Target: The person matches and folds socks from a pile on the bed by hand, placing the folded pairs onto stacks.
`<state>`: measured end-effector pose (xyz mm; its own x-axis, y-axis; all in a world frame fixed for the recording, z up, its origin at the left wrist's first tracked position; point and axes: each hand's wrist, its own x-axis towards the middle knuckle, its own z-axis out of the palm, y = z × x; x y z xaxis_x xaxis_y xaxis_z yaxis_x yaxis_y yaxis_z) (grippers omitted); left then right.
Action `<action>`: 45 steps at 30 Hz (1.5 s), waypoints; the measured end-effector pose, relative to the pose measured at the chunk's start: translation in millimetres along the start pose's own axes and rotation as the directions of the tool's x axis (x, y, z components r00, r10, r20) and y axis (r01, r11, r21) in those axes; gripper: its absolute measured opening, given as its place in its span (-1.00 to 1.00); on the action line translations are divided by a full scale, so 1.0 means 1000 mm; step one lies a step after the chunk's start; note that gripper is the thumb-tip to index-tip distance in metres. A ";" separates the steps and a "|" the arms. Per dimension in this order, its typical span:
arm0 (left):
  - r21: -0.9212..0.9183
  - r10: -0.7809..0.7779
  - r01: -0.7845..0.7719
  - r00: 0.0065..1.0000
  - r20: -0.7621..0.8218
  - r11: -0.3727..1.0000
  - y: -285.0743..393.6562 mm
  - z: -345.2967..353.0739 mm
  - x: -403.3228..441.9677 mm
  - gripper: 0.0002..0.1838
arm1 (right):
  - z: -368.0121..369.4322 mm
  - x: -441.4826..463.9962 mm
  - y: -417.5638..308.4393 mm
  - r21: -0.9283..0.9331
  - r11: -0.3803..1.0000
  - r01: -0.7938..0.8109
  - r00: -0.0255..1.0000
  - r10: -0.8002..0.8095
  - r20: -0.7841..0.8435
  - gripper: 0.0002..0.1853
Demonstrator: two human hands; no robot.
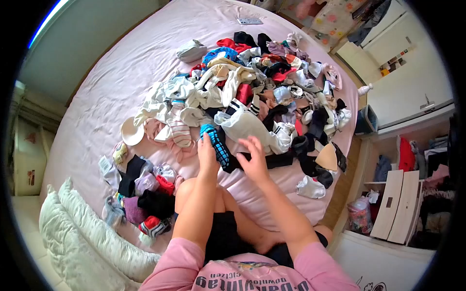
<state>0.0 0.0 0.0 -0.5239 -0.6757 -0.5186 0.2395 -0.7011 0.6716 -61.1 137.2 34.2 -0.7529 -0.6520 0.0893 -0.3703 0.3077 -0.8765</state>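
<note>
A black sock with a bright blue grid pattern (221, 151) hangs from my left hand (208, 155), whose fingers are closed at its blue end. To the right, my right hand (253, 159) is raised with its fingers apart and nothing in them. Just beyond it lies a whitish, sheer-looking cloth piece (242, 127) at the front of a large mixed pile of socks and clothes (242, 80). A black garment (274, 160) is partly hidden behind my right hand. Left of my knee is a smaller heap of balled and folded socks (145, 186).
The pile spreads over a pink bed sheet (107, 87). A beige bra cup (132, 131) lies left of it, and a phone (250, 21) at the far edge. White pillows (82, 237) rest at lower left. An open drawer cabinet (398, 203) stands right of the bed.
</note>
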 end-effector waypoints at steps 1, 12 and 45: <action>-0.071 -0.041 0.039 0.998 -0.037 0.997 -0.001 0.006 -0.007 -0.77 | -0.009 0.012 -0.008 -0.235 0.964 0.122 0.988 -0.142 -0.067 -0.65; -0.121 0.208 -0.197 0.975 0.084 0.973 -0.004 0.004 0.008 -0.89 | -0.030 0.062 0.088 -0.813 0.553 -0.183 0.948 0.319 0.004 -0.42; 0.823 -0.733 -0.386 0.394 0.555 0.416 -0.030 0.009 -0.014 -0.61 | -0.211 0.012 -0.029 0.930 0.367 0.012 0.894 0.413 -0.174 -0.81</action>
<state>-6.8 32.3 -8.1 -0.8355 0.3739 -0.4027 -0.3710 0.1567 0.9153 -174.1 266.2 160.3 -0.9208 -0.3349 -0.2000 0.3614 -0.5397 -0.7603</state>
